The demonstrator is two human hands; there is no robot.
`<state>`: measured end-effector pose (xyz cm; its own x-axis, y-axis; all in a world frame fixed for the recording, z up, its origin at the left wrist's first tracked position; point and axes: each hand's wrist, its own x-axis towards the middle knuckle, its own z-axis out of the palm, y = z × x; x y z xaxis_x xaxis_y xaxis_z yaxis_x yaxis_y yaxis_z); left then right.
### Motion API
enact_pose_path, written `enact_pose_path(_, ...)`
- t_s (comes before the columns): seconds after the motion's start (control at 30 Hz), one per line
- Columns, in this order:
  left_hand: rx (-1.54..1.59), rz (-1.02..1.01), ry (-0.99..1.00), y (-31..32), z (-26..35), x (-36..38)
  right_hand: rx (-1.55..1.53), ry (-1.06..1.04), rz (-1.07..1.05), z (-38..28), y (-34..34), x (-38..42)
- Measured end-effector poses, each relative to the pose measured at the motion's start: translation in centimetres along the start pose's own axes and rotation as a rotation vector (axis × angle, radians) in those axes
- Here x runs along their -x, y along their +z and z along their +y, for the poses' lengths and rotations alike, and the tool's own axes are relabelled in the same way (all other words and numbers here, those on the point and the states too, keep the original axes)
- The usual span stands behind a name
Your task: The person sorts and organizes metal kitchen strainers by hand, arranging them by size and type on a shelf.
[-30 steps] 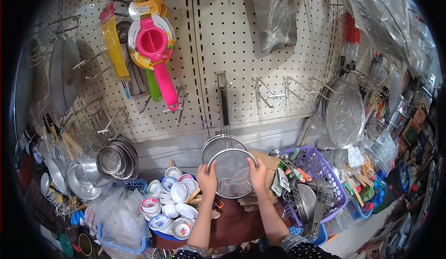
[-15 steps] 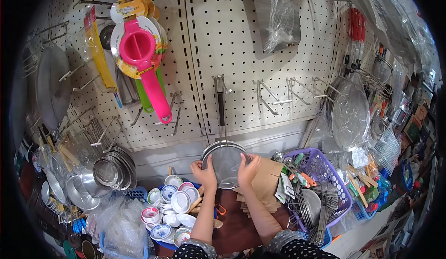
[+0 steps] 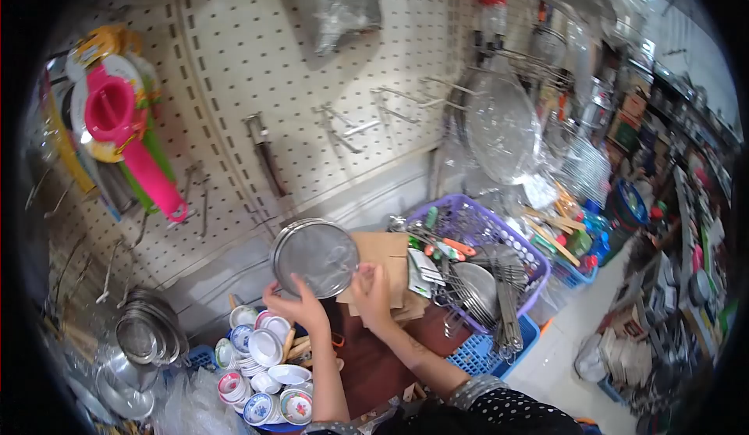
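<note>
A few round wire-mesh strainers (image 3: 316,259) hang stacked together from a hook on the pegboard, their dark handles (image 3: 269,162) pointing up. At the lower left of the rims is my left hand (image 3: 300,310), thumb over the mesh side and fingers at the edge. My right hand (image 3: 370,298) has its fingers bent in at the lower right rim; part of its grip is hidden. Brown cardboard pieces (image 3: 382,252) lie behind my right hand. Small patterned bowls (image 3: 265,347) are piled beside my left forearm.
A purple basket (image 3: 537,267) of utensils stands at right, beside a blue basket (image 3: 472,361). A pink squeezer (image 3: 117,111) hangs at left, above more strainers (image 3: 144,333). Metal hooks (image 3: 347,127) stick out of the pegboard. A wrapped large strainer (image 3: 499,127) hangs at right.
The camera view has turned right and tilted, showing more of the aisle. Both hands have slid down from the strainers' sides to the lower rim. The strainers still hang.
</note>
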<state>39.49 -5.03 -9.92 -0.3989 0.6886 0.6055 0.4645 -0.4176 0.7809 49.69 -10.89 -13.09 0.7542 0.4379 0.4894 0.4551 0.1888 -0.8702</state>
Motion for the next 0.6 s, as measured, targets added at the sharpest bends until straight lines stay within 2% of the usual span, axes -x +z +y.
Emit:
enact_pose_path(0.03,0.126,-0.042,-0.014,-0.7,1.4,1.1,-0.065,0.023,-0.049,-2.0,-2.2,1.1)
enact_pose_path(0.07,0.42,-0.135,-0.1,-1.5,3.6,2.4,-0.13,0.045,-0.099,-4.2,-4.6,2.4)
enact_pose_path(0.1,0.713,-0.224,-0.196,-2.3,6.0,4.0,-0.302,0.162,-0.173,-5.3,-6.6,3.7)
enact_pose_path(0.17,0.847,-0.378,-0.089,-3.4,9.5,6.5,-0.158,0.125,-0.226,-10.6,-12.5,3.9)
enact_pose_path(0.23,0.912,-0.668,-0.01,-5.2,13.1,8.1,-0.171,0.051,-0.23,-12.1,-17.5,4.1)
enact_pose_path(0.27,0.898,-0.796,0.128,-5.6,14.2,8.4,-0.298,0.112,-0.183,-12.7,-19.6,4.5)
enact_pose_path(0.3,0.925,-0.89,0.152,-6.2,15.7,9.0,-0.181,0.02,-0.216,-13.4,-22.5,4.3)
enact_pose_path(0.37,0.971,-1.071,0.213,-6.9,18.8,10.5,-0.18,-0.014,-0.184,-13.6,-27.1,4.0)
enact_pose_path(0.43,0.933,-1.161,0.447,-6.4,20.8,12.1,0.015,-0.073,-0.115,-12.6,-31.2,2.7)
enact_pose_path(0.53,0.651,-1.25,0.611,-3.6,21.2,16.5,0.284,0.014,0.027,-8.4,-35.7,-0.3)
enact_pose_path(0.6,0.485,-1.268,0.731,-1.0,19.6,19.5,0.425,-0.051,-0.057,-5.7,-37.6,-2.2)
